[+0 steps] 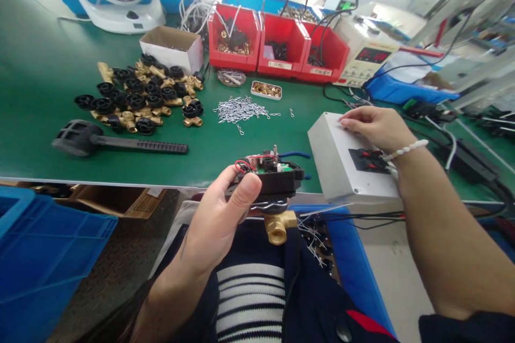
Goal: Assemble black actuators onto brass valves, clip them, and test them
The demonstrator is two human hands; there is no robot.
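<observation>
My left hand (pixel 219 214) is wrapped around an electric valve, thumb on the near side. Its black actuator housing (pixel 277 181) is uncovered on top, showing a green circuit board, red wires and an upright metal shaft. Below the housing hangs a brass valve body (pixel 277 228), and blue wires stick out toward the right. My right hand (pixel 372 123) rests over a grey control box (pixel 330 155), its thumb and forefinger pressed together at the box's upper left; what they pinch is hidden. Behind my right wrist, a black connector with red parts (pixel 368 161) is set in the box.
Brass valves with black caps (pixel 140 96) lie piled left, behind a black mallet (pixel 116 142). Silver clips (pixel 241 110) and a tray of brass parts (pixel 266 90) lie mid-bench. Red bins (pixel 281 67), a power supply (pixel 360 56) and a fan (pixel 120 5) stand behind.
</observation>
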